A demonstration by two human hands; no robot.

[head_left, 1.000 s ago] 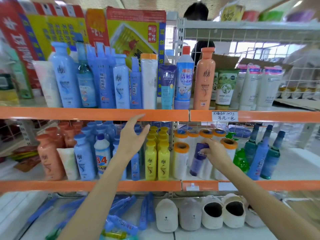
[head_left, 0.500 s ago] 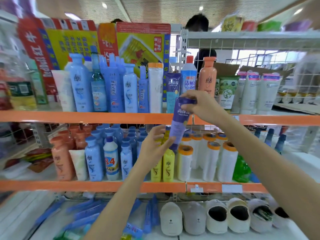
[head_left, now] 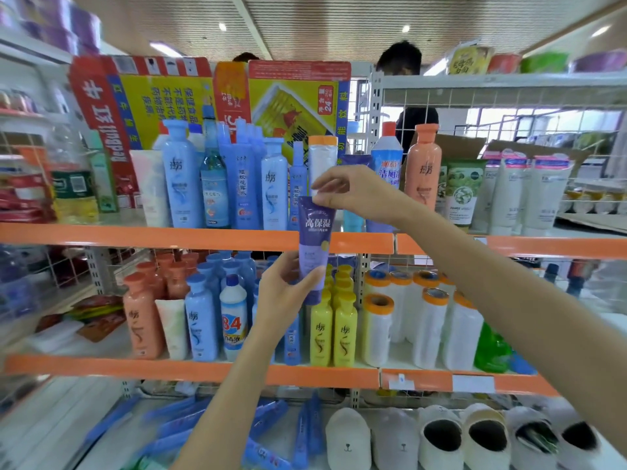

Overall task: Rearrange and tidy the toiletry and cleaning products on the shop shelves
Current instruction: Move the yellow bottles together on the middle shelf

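Observation:
A purple tube with white lettering hangs upright in front of the orange edge of the upper shelf. My right hand pinches its flat top end. My left hand grips its lower end near the cap. Behind the tube, blue bottles, a white roll with an orange cap and an orange bottle stand on the upper shelf. A second purple tube stands there, mostly hidden by my right hand.
The middle shelf holds orange, blue and yellow bottles and white rolls. Slippers and blue packets lie on the bottom shelf. White tubes stand at upper right. A person stands behind the shelving.
My right hand lifted the purple tube from the middle shelf up to the upper shelf edge. My left hand came across and took hold of its lower end.

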